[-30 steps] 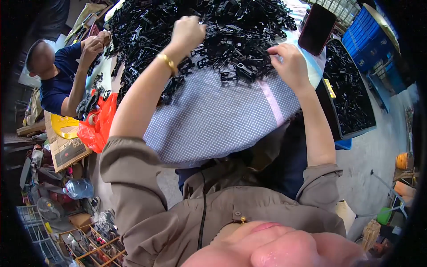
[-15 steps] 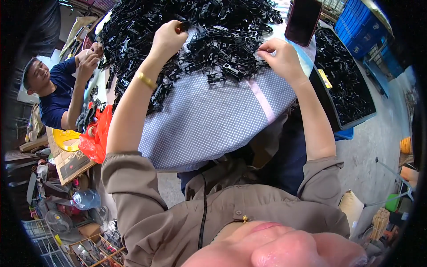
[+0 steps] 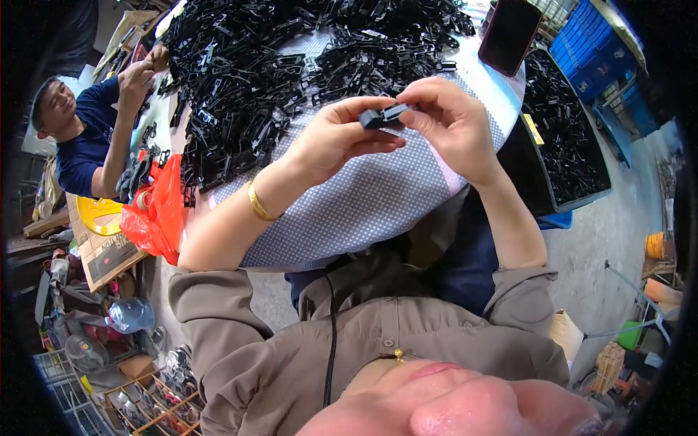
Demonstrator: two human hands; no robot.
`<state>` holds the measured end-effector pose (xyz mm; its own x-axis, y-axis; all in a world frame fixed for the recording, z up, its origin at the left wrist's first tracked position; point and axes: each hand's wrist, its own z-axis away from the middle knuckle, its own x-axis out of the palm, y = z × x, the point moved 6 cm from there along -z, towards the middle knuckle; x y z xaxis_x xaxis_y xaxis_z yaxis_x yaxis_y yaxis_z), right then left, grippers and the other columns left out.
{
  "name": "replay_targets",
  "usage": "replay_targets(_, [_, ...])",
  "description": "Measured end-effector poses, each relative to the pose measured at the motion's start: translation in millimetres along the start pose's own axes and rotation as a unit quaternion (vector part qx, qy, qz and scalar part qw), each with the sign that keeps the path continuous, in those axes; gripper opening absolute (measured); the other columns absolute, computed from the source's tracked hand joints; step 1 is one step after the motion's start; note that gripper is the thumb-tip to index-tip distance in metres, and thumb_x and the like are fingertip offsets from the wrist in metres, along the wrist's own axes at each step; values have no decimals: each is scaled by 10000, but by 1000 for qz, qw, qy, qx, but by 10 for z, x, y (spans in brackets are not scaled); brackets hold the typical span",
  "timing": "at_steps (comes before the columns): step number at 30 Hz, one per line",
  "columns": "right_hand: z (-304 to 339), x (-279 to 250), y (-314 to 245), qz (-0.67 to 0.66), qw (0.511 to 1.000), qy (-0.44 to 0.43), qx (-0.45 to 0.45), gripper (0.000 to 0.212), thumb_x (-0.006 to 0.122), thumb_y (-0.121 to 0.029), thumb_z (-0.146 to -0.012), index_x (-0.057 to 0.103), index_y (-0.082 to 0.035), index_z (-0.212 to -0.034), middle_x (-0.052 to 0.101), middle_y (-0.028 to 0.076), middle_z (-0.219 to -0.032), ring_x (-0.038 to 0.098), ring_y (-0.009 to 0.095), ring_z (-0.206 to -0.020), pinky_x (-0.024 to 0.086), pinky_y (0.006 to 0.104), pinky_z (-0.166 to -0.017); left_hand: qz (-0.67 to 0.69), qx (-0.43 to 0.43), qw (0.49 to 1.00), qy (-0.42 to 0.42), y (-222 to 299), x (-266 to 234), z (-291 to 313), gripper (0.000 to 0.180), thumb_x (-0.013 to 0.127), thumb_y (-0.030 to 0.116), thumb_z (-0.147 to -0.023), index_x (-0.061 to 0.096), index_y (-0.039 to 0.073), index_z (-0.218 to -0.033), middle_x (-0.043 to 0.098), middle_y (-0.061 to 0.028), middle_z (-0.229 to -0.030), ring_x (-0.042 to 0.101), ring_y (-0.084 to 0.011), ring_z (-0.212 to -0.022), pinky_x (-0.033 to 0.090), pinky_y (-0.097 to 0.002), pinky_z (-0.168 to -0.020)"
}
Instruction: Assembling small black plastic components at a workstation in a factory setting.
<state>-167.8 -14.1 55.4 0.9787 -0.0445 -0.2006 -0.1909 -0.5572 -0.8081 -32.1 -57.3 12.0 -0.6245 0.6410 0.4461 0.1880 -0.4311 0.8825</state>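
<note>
My two hands meet over the near part of the table. My left hand [image 3: 331, 138] pinches a small black plastic part [image 3: 372, 119] between thumb and fingers. The thumb and forefinger of my right hand [image 3: 456, 125] close on the right end of that part, where a shiny grey face shows. Whether this is one piece or two fitted together, I cannot tell. Beyond my hands a large heap of similar black plastic parts [image 3: 240, 91] spreads over the patterned tablecloth [image 3: 342, 200].
A dark-screened phone [image 3: 510, 38] stands at the far right of the table. Beside it a black bin [image 3: 571, 138] holds more black parts; blue crates [image 3: 592, 43] stand behind. At left are a red plastic bag [image 3: 163, 218] and a seated co-worker [image 3: 87, 138] handling something small.
Both hands have come back from the heap toward me and together. The left moved right and nearer, the right slightly nearer, and both now grip the black part.
</note>
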Motion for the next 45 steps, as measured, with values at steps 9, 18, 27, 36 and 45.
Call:
replay_targets(9, [33, 79, -105, 165, 977, 17, -133, 127, 657, 14, -710, 648, 2, -836, 631, 110, -877, 629, 203, -781, 520, 263, -678, -30, 64, 997, 14, 47, -67, 23, 388, 511, 19, -854, 402, -79, -1214, 523, -184, -1115, 575, -239, -993, 464, -310, -917])
replay_targets(18, [48, 73, -113, 232, 957, 10, -171, 145, 666, 34, -695, 653, 6, -837, 637, 100, -904, 612, 199, -793, 509, 263, -675, -62, 26, 996, 57, 26, -153, -5, 348, 530, 68, -863, 464, -44, -1187, 576, -183, -1055, 596, -246, -965, 479, -329, -890])
replay_targets(27, [54, 123, -115, 271, 945, -1, -182, 149, 669, 29, -692, 660, -6, -837, 641, 91, -903, 609, 201, -803, 499, 259, -676, -30, -1, 997, 73, -60, -171, 17, 318, 459, 114, -907, 467, -52, -1178, 570, -200, -1065, 590, -257, -978, 485, -329, -885])
replay_targets(36, [44, 137, 6, 233, 963, -7, -131, 149, 670, 27, -689, 669, -6, -835, 645, 100, -891, 614, 201, -789, 505, 267, -688, -4, 6, 998, 67, -69, -171, 15, 313, 469, 115, -903, 476, -39, -1176, 583, -185, -1040, 602, -250, -948, 492, -330, -875])
replay_targets(45, [128, 265, -173, 408, 874, -11, -263, 206, 664, -87, -704, 679, -84, -910, 643, 14, -1001, 534, 196, -905, 401, 277, -775, 50, 35, 997, 42, -77, -175, -13, 314, 534, 116, -871, 506, -10, -1157, 608, -119, -985, 612, -195, -885, 514, -301, -814])
